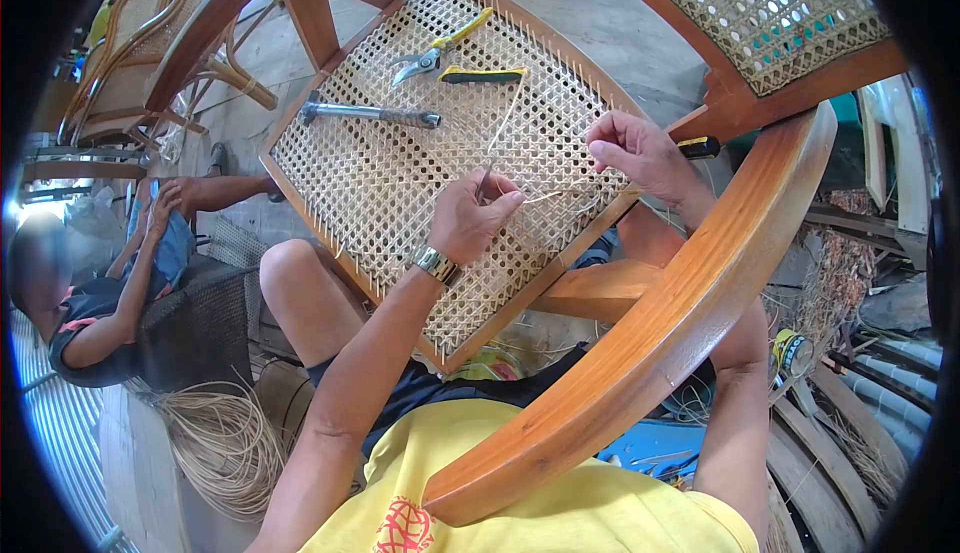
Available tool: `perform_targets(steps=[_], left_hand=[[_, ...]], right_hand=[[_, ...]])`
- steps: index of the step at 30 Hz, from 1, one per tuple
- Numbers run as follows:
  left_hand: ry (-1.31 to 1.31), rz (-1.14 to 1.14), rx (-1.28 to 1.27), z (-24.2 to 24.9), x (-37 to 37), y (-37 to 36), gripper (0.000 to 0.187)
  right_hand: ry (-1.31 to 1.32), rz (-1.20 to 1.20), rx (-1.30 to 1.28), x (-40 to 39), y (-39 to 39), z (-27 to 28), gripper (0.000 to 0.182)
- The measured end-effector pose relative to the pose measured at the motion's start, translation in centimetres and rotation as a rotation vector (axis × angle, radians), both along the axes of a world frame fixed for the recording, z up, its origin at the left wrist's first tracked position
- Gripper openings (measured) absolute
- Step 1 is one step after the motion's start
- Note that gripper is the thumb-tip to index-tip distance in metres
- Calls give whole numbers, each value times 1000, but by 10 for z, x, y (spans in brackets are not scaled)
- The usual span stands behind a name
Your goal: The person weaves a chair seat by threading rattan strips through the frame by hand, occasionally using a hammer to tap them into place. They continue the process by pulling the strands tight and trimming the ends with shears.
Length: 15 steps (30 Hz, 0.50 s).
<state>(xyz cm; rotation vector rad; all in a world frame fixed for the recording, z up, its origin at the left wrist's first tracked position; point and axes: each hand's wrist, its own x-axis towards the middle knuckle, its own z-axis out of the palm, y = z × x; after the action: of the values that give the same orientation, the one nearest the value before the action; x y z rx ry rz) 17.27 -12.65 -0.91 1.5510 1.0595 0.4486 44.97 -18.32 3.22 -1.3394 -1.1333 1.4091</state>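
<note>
A woven cane chair seat [400, 183] in a wooden frame lies in front of me, with strand ends sticking up along its edges. My left hand [475, 215], with a watch on its wrist, is closed over the weave on a thin dark pointed tool [486, 185]. A pale cane strand [508, 118] runs up from near its tip. Above the seat's right corner my right hand [640, 156] is pinched closed; what its fingers hold, if anything, is too small to make out. On the seat lie yellow-handled pruning shears [440, 48] and a hammer [370, 114].
A curved wooden armrest [640, 333] crosses in front of my right forearm. The chair's cane back [770, 13] stands at upper right, near a black tool handle [698, 147]. A person [120, 293] sits at left, beside coiled cane [225, 443]. Rattan chairs [140, 43] stand behind.
</note>
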Motion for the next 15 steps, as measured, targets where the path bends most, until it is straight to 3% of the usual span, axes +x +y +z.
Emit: perform_targets(steps=[2, 4, 10, 15], left_hand=[[-1, 12, -26, 1, -1, 0, 17], [-12, 21, -60, 1, 0, 0, 17], [-44, 41, -89, 3, -1, -1, 17], [-54, 17, -91, 5, -2, 1, 18]], right_hand=[[-40, 35, 25, 5, -2, -6, 20], [-374, 173, 67, 6, -4, -2, 20], [-533, 518, -186, 8, -5, 11, 26], [-716, 561, -154, 8, -3, 10, 26]])
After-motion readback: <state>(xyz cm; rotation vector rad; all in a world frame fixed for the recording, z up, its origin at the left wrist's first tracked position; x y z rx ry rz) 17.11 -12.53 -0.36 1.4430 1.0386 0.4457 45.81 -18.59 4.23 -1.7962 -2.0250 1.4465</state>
